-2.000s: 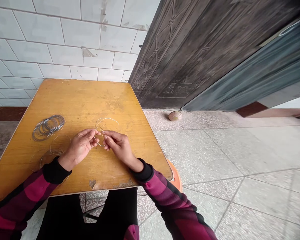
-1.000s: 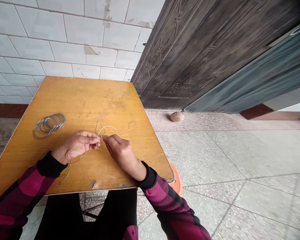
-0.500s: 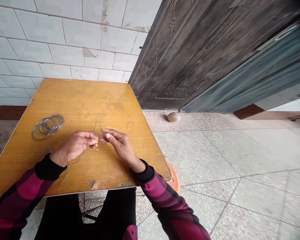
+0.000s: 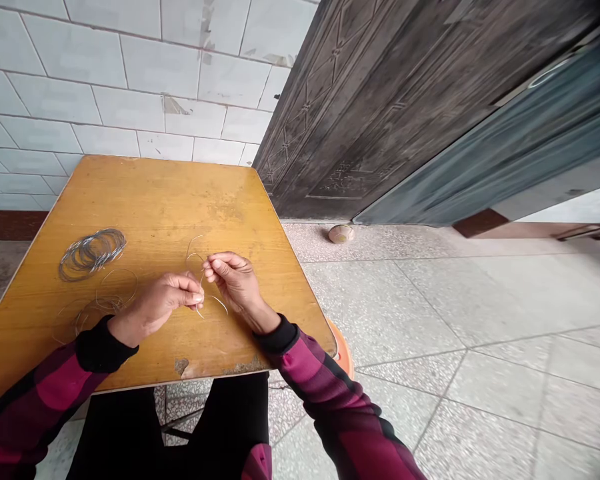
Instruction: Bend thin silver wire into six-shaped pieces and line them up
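My left hand [image 4: 167, 299] is closed in a pinch on a thin, curved metal wire [image 4: 221, 303], above the front half of the wooden table [image 4: 180, 200]. Beside it, a little higher and to the right, my right hand [image 4: 235, 277] pinches the same wire between thumb and fingertips. Fine loops of wire stick out around the fingertips of both hands. Left of my hands lies a coil of grey wire [image 4: 93, 253]. Nearer my left sleeve, thin loose wire loops [image 4: 117, 287] rest on the tabletop, partly hidden by my forearm.
White wall tiles [image 4: 130, 107] stand behind the table, with a dark carved wooden door [image 4: 350, 120] at its right. A round pinkish object [image 4: 341, 233] sits on the floor by the door. An orange stool [image 4: 343, 347] shows beneath the table's right edge.
My left hand has moved right and slightly down, while my right hand has turned and risen a little with the wire. More of the loose loops now show at the left.
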Motion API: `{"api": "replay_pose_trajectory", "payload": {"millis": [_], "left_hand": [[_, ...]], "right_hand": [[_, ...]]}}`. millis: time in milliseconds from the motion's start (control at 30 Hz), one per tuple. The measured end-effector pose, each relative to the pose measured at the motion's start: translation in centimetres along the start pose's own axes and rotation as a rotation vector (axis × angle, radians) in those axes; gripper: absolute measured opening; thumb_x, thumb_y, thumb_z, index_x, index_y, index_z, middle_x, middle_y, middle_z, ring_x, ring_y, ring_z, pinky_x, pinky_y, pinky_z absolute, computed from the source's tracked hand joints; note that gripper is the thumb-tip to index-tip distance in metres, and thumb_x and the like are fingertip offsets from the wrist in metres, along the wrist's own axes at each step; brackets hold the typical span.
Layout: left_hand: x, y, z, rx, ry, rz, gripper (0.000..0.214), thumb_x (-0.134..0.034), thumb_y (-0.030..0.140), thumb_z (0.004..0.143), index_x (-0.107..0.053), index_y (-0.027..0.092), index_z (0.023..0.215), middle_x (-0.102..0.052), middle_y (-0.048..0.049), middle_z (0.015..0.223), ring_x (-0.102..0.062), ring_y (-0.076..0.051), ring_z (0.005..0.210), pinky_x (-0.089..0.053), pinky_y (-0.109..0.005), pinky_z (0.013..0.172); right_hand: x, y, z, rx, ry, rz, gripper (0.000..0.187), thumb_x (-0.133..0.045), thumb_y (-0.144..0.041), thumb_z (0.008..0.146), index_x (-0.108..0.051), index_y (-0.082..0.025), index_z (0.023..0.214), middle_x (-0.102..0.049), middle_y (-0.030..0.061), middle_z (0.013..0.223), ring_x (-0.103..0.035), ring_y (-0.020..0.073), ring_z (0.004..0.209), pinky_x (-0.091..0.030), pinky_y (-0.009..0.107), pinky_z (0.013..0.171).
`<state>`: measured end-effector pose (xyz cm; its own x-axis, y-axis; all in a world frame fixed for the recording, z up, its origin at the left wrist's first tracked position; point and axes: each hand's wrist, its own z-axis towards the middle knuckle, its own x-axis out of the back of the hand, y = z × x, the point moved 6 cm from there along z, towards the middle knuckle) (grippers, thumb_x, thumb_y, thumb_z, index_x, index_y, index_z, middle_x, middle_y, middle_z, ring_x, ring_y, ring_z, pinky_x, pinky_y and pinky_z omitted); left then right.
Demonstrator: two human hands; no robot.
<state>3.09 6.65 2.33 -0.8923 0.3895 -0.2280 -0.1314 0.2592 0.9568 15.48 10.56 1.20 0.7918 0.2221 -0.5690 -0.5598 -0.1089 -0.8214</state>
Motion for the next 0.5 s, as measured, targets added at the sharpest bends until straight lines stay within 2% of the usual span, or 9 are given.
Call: {"api": "replay_pose_trajectory", "payload": {"millis": [167, 400, 500], "left_hand": [[-0.4, 0.2, -0.3, -0.005, -0.001, 0.068, 0.013, -0.071, 0.024, 0.062, -0.067, 0.015, 0.053, -0.056, -0.0017, 0.063, -0.051, -0.014, 0.063, -0.039, -0.031, 0.068], [-0.3, 0.2, -0.4, -0.028, 0.043, -0.01, 0.014, -0.073, 0.025, 0.063, -0.067, 0.015, 0.055, -0.056, -0.0018, 0.065, -0.052, -0.013, 0.063, -0.038, -0.03, 0.066], [-0.1, 0.3, -0.5, -0.014, 0.044, -0.046, 0.015, -0.074, 0.025, 0.063, -0.067, 0.014, 0.056, -0.057, -0.0014, 0.064, -0.052, -0.013, 0.062, -0.039, -0.03, 0.066]], "right_hand": [[0.1, 0.0, 0.5, -0.037, -0.013, 0.021, 0.025, -0.09, -0.033, 0.059, -0.076, -0.021, 0.075, -0.074, -0.0007, 0.07, -0.064, 0.0065, 0.053, -0.056, 0.015, 0.053], [0.7, -1.0, 0.8, 0.063, 0.048, 0.073, 0.024, -0.089, -0.033, 0.061, -0.075, -0.022, 0.077, -0.075, -0.0025, 0.073, -0.067, 0.0063, 0.06, -0.058, 0.013, 0.057], [1.1, -0.7, 1.0, 0.019, 0.052, 0.091, 0.031, -0.089, -0.035, 0.06, -0.076, -0.024, 0.086, -0.076, -0.002, 0.082, -0.068, 0.0069, 0.067, -0.059, 0.015, 0.063]]}}
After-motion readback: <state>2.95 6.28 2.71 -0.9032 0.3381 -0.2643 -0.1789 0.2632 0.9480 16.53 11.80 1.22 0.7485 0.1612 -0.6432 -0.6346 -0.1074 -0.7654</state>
